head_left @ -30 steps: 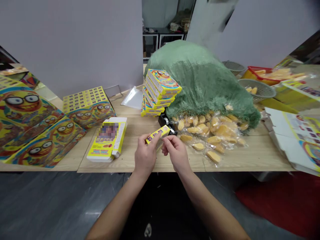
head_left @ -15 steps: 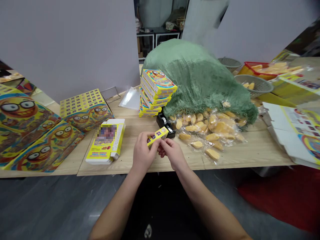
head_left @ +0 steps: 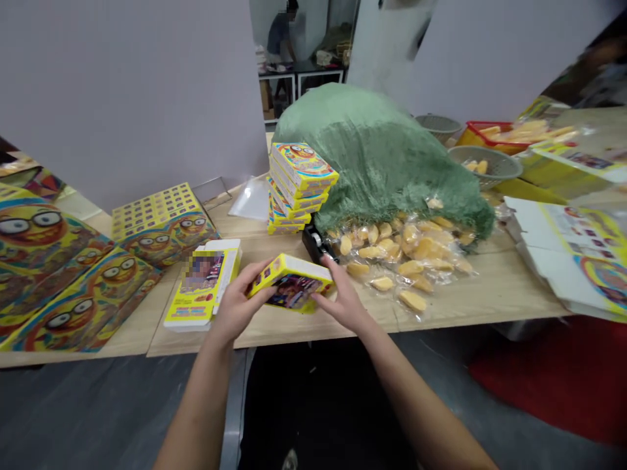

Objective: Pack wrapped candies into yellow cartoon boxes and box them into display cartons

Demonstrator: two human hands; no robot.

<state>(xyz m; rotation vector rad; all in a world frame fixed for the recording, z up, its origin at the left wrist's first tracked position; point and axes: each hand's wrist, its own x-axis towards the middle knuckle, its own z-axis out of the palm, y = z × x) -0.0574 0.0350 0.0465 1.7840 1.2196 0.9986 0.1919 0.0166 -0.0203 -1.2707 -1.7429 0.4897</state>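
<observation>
1. The left hand point(head_left: 240, 301) is partly closed and holds the yellow box point(head_left: 294, 288) by its left end, the thumb on the printed face.
2. The right hand point(head_left: 349, 303) is also half closed, with thumb and fingers at the box's right end.
3. The yellow box is tilted, above the table point(head_left: 470, 303), near its front edge.
4. Just behind it stands a tape dispenser point(head_left: 312, 243); wrapped yellow pieces point(head_left: 414, 260) lie to the right.
</observation>
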